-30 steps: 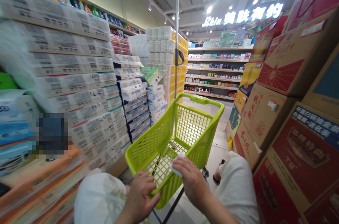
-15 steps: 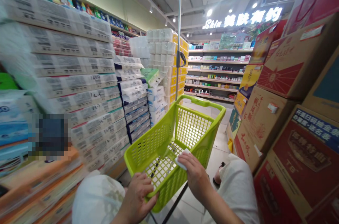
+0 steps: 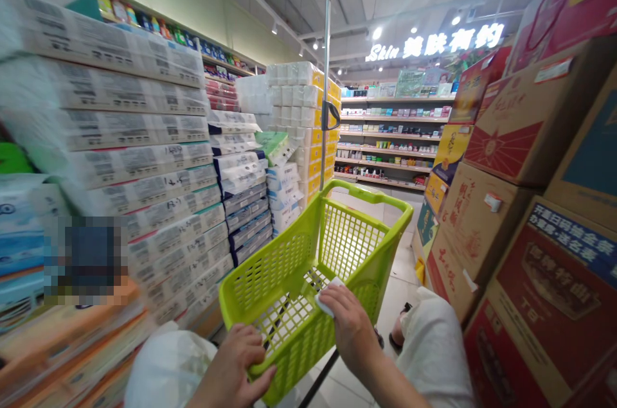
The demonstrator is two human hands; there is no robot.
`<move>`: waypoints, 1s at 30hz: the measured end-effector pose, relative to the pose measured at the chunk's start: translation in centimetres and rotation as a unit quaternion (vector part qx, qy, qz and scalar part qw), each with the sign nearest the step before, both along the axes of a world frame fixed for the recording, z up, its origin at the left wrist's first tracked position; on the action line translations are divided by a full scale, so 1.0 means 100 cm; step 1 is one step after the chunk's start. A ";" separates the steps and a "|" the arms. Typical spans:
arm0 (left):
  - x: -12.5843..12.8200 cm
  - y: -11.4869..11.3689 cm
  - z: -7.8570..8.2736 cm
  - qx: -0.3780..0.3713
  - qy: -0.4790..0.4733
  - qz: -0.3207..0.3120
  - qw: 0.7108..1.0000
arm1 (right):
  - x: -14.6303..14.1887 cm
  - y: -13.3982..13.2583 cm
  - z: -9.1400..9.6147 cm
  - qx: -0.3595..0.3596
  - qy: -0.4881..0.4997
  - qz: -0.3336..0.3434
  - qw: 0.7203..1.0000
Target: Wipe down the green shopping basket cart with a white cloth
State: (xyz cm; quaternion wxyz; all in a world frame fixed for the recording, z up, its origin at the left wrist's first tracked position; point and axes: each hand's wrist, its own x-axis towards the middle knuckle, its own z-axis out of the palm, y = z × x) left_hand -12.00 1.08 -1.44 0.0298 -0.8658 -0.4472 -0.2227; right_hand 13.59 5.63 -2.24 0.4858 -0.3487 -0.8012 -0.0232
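Lime basket (image 3: 294, 356) shifted left, white cloth (image 3: 326, 304) under right hand (image 3: 351, 324)

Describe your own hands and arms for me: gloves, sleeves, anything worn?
Your left hand and right hand are bare: no gloves, and no ring, watch or band shows. Your right forearm is bare too, with no sleeve in view. Loose white cloth shows beside it, but I cannot tell whether you are wearing it.
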 end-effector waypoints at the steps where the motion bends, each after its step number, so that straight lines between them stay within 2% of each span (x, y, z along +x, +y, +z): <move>1: 0.001 -0.001 0.003 -0.020 0.001 0.020 1.000 | -0.005 -0.003 -0.001 -0.001 -0.007 0.003 1.000; 4: 0.019 -0.003 0.014 -0.063 -0.028 0.080 0.994 | -0.014 -0.012 -0.003 0.008 -0.029 0.017 0.999; 7: 0.051 -0.003 0.022 -0.096 -0.057 0.126 0.986 | -0.006 -0.007 0.000 0.015 -0.053 0.029 0.998; 10: 0.082 0.003 0.025 -0.138 -0.051 0.179 0.973 | 0.007 0.004 0.003 0.018 -0.041 0.005 0.999; 13: 0.098 0.009 0.026 -0.157 -0.022 0.209 0.965 | 0.008 0.005 0.002 0.015 -0.021 -0.012 1.000; 18: 0.098 0.008 0.026 -0.149 -0.015 0.212 0.966 | 0.006 -0.002 -0.002 0.019 -0.051 0.027 0.998; 22: 0.095 0.006 0.026 -0.136 -0.007 0.227 0.964 | 0.025 0.012 0.000 0.047 -0.013 -0.037 0.998; 25: 0.094 0.006 0.024 -0.129 -0.005 0.239 0.963 | 0.020 0.012 -0.002 0.059 0.005 -0.063 0.996; 30: 0.090 0.006 0.019 -0.111 -0.013 0.229 0.967 | -0.001 -0.003 -0.006 0.048 -0.038 0.006 0.998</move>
